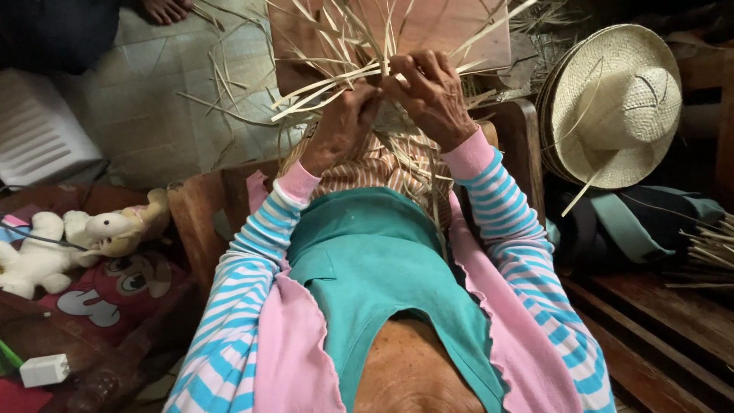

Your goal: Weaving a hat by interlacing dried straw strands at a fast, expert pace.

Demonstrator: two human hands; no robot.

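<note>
Centrally, I observed both hands raised over the lap and working a bundle of straw strips [359, 69]. The left hand [340, 126] was clenched, its fingers [365, 95] pinching several strips just beside those of the other hand. The right hand [432, 95] was likewise curled, its fingers [405, 73] grasping strips at the point where they crossed. Loose strip ends fanned outward above and to both sides of the fingers, and a woven portion [397, 164] hung below the fingers against the striped skirt. Beyond the fingers stood a wooden board [451, 30]. Right of the right fingers, well apart, a woven straw hat [612, 103] rested on dark cloth. Left of the left fingers, lower down, a stuffed toy [84, 237] lay on a low table [46, 329], near a small white box [44, 369]. Loose strips littered the tiled floor [153, 99].
</note>
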